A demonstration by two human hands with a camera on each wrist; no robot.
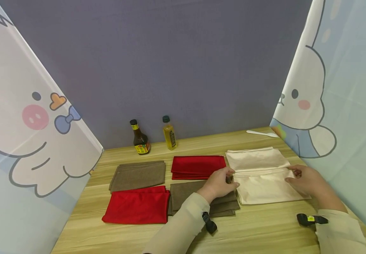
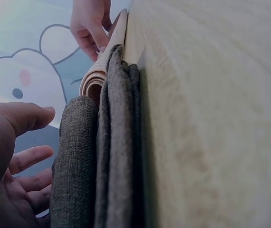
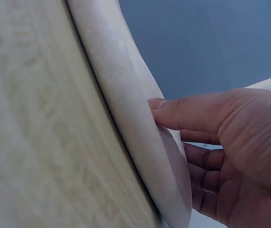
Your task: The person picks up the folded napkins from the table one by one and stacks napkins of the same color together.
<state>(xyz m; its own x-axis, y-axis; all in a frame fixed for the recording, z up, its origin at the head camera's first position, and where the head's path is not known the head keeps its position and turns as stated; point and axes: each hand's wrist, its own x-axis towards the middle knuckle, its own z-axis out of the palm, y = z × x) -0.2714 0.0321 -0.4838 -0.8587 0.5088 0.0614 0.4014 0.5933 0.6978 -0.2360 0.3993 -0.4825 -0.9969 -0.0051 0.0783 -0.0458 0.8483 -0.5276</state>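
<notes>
A folded cream cloth lies at the right of the table, with a second cream fold directly behind it. My left hand is at its left edge, above a grey-brown cloth. In the left wrist view, the thumb and fingers of that hand are spread apart with nothing between them. My right hand pinches the cream cloth's right edge near the line between the folds. The right wrist view has its thumb against the near side of the cream cloth, and its fingertips are hidden behind the cloth.
A red cloth lies behind the grey-brown one. Farther left are another grey-brown cloth and another red cloth. At the back stand a dark sauce bottle and an oil bottle. A white plastic utensil lies back right.
</notes>
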